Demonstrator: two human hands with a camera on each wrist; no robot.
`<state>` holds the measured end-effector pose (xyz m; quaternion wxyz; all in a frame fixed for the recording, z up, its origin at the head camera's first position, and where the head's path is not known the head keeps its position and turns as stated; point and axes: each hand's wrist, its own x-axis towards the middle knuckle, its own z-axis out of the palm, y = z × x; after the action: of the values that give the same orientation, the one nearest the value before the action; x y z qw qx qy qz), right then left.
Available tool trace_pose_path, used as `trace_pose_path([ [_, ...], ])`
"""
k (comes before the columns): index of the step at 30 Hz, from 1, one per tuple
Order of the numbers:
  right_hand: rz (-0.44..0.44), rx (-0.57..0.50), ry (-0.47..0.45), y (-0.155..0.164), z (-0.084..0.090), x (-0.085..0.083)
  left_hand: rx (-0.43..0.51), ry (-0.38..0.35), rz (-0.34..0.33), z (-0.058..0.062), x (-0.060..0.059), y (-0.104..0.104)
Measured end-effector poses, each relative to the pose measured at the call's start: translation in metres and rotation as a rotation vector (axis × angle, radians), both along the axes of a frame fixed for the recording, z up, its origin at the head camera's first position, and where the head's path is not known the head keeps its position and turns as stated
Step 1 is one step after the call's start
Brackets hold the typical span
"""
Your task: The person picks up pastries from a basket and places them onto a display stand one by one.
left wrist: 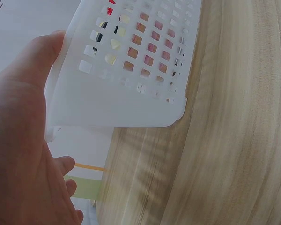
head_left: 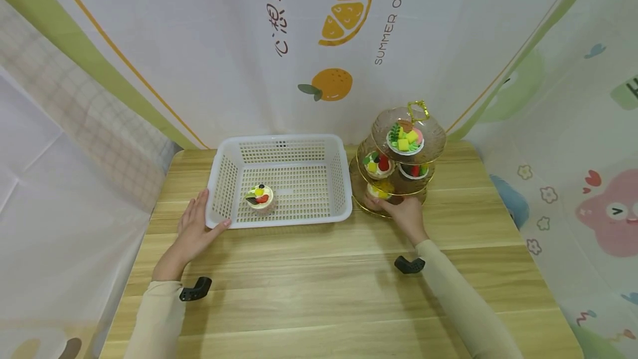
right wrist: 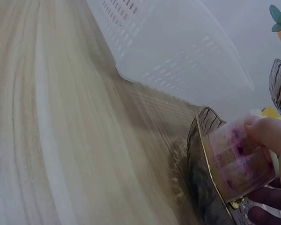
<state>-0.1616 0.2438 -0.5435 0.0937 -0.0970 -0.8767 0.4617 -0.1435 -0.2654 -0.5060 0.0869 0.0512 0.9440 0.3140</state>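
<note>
My left hand [head_left: 191,231] rests at the near left corner of a white plastic basket [head_left: 344,181], its thumb on the front rim and its fingers along the left side. One fruit-topped cupcake [head_left: 261,198] sits inside the basket, towards the left. Over on the right, my right hand [head_left: 406,219] grips another cupcake [right wrist: 239,157] with a clear cup at the bottom tier of a gold-rimmed tiered stand [head_left: 436,140]. The right wrist view shows this cupcake tilted beside the tier's edge; whether its base touches the plate is hard to see.
A topped dessert cup [head_left: 405,140] stands on the top tier. Two more cups, a left one [head_left: 377,165] and a right one [head_left: 413,170], are on the middle tier. The wooden table [head_left: 299,292] backs onto a printed curtain [head_left: 209,43].
</note>
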Motion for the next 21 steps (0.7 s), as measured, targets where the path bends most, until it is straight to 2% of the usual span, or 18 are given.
trace_pose_path([
  [8,0.022,-0.053,0.05,-0.003,0.0,-0.005,0.006,-0.003,0.003,0.0,0.0,0.0],
  [17,0.042,0.016,0.075,-0.007,-0.004,-0.011,0.01,-0.007,0.009,-0.001,0.0,0.0],
  [21,0.034,0.053,0.041,-0.007,-0.006,-0.013,0.005,-0.006,0.009,0.0,0.0,0.001],
])
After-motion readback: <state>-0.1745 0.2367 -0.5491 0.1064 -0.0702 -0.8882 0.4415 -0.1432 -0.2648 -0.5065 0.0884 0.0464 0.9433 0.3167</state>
